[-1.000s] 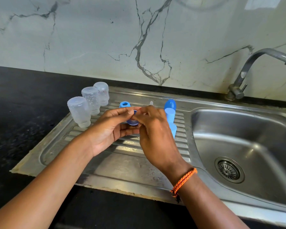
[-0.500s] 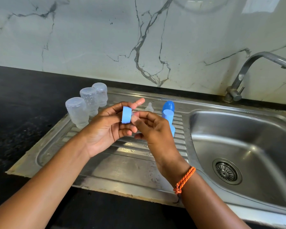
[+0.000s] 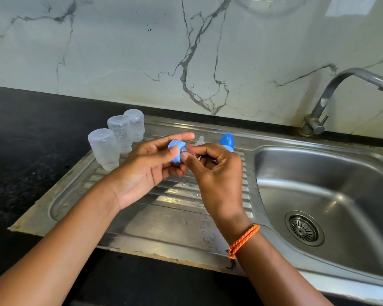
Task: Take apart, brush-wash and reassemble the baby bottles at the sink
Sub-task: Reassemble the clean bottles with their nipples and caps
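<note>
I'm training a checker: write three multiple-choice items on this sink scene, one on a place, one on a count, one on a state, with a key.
1. Where do the clear bottles stand?
A. in the basin
B. on the drainboard
C. on the black counter

2. How many clear bottles stand there?
A. two
B. three
C. five

3. How do the bottles stand?
A. mouth down
B. mouth up
C. on their sides

Key: B, they stand on the ribbed drainboard, at its left end; B, three in a row; A, closed bases face up.

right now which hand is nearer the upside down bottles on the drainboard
Left. The left hand, gripping the blue ring, is just right of the upside-down bottles. The right hand is beyond it, toward the sink basin.
</note>
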`<control>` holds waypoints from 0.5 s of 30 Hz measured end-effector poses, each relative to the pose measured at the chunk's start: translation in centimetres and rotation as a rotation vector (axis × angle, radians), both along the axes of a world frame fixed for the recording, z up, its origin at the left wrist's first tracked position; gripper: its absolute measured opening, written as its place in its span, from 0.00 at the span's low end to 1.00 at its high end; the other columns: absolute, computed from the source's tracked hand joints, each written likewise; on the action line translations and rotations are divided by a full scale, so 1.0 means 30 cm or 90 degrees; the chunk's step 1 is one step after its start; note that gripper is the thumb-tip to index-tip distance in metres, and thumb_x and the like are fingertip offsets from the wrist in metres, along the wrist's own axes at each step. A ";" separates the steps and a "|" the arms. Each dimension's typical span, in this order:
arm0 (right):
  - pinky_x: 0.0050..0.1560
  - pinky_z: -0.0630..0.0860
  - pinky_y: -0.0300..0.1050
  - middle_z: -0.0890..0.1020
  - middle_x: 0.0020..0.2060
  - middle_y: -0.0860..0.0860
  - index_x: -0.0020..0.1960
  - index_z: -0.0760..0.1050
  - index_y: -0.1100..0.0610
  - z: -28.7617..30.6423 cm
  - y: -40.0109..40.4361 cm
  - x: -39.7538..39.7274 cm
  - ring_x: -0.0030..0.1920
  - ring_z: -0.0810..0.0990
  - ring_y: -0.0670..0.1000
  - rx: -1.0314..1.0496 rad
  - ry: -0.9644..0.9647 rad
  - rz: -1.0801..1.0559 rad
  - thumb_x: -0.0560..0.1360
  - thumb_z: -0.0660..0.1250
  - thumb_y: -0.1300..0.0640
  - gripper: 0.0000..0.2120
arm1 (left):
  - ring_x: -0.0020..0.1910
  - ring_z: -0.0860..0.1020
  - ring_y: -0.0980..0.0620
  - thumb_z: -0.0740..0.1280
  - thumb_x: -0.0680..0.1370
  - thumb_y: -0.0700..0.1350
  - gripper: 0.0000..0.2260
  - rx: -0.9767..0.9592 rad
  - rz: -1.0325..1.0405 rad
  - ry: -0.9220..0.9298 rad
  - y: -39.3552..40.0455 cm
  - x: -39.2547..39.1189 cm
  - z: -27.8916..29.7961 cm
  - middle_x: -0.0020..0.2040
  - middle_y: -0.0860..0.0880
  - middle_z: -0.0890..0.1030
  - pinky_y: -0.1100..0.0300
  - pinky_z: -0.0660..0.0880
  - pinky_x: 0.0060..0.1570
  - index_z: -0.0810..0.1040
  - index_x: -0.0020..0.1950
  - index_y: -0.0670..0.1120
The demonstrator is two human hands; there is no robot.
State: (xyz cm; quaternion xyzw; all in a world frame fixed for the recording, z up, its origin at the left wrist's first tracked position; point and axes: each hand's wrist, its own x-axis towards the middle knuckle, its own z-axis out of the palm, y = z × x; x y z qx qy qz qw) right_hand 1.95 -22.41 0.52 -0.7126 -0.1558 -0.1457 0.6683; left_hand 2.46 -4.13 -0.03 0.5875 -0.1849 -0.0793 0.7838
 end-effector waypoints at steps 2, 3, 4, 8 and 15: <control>0.43 0.78 0.38 0.81 0.46 0.50 0.49 0.88 0.56 0.000 -0.002 -0.002 0.39 0.80 0.47 -0.070 -0.044 -0.034 0.75 0.79 0.61 0.04 | 0.51 0.79 0.47 0.72 0.81 0.44 0.21 0.018 0.026 -0.015 -0.011 -0.002 -0.003 0.60 0.40 0.80 0.57 0.80 0.54 0.77 0.75 0.46; 0.45 0.78 0.36 0.79 0.49 0.50 0.49 0.87 0.56 0.001 -0.002 -0.003 0.42 0.81 0.46 -0.086 -0.057 -0.039 0.76 0.78 0.62 0.03 | 0.50 0.79 0.47 0.72 0.81 0.43 0.21 0.021 0.033 -0.015 -0.014 -0.003 -0.003 0.59 0.40 0.80 0.57 0.80 0.52 0.77 0.74 0.46; 0.47 0.78 0.34 0.78 0.51 0.49 0.48 0.86 0.57 0.002 -0.003 -0.004 0.46 0.81 0.45 -0.102 -0.073 -0.041 0.76 0.77 0.63 0.02 | 0.50 0.79 0.46 0.72 0.80 0.42 0.21 0.025 0.038 -0.015 -0.014 -0.002 -0.002 0.59 0.40 0.81 0.57 0.80 0.51 0.77 0.74 0.46; 0.51 0.80 0.39 0.83 0.48 0.46 0.47 0.83 0.57 0.009 0.003 -0.013 0.50 0.82 0.45 -0.187 -0.146 -0.051 0.79 0.73 0.65 0.05 | 0.51 0.79 0.45 0.71 0.81 0.41 0.21 0.042 0.026 -0.027 -0.001 -0.003 0.006 0.61 0.41 0.81 0.57 0.80 0.51 0.76 0.75 0.45; 0.53 0.83 0.49 0.87 0.44 0.46 0.48 0.83 0.59 0.016 -0.005 -0.010 0.50 0.86 0.48 -0.109 -0.095 0.009 0.80 0.72 0.65 0.04 | 0.47 0.80 0.46 0.69 0.81 0.41 0.20 0.038 0.009 -0.031 0.019 -0.007 0.012 0.61 0.41 0.81 0.56 0.81 0.51 0.76 0.74 0.43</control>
